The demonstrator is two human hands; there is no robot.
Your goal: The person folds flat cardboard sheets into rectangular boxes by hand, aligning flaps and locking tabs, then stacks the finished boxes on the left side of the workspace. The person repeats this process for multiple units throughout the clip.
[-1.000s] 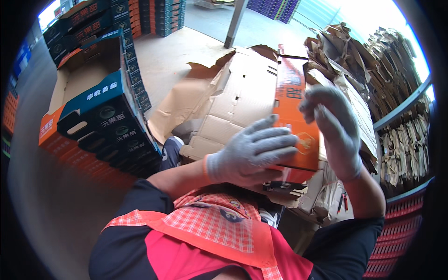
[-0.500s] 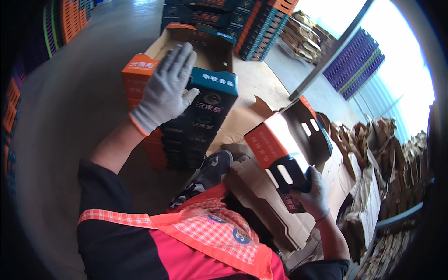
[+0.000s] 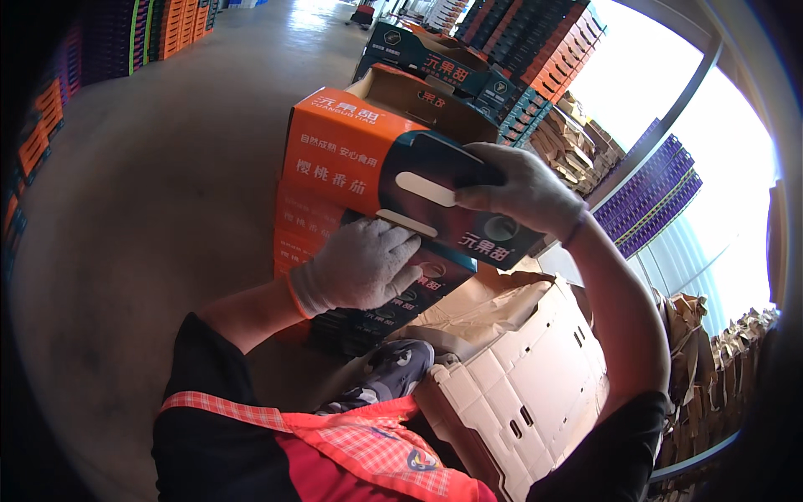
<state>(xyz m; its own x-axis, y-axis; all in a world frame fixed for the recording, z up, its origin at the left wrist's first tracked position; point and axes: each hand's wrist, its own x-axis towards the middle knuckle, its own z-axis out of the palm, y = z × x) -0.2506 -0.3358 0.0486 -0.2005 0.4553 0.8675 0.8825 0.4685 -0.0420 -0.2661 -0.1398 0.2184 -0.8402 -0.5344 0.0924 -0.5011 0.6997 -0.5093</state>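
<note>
An open-topped orange and dark teal cardboard box (image 3: 335,155) is tilted over the top of a stack of matching boxes (image 3: 305,251). My gloved right hand (image 3: 527,191) grips the upper edge of its teal side, thumb outside near an oval handle slot. My gloved left hand (image 3: 360,263) is lower, on the top box of the stack. Its fingers bend over that box's edge beside a handle slot, with the thumb on the front. The undersides of the left fingertips are hidden.
Flat tan cardboard blanks (image 3: 519,385) lie by my leg at the right. Behind the stack stand more teal boxes (image 3: 397,50) and tall piles of crates (image 3: 569,50). Folded brown cardboard (image 3: 577,138) and purple crates (image 3: 652,192) are beyond a grey metal post (image 3: 669,117).
My right hand has brought its box from the right onto the stack. My left hand has come down from above the stack to its front edge. The view has shifted.
</note>
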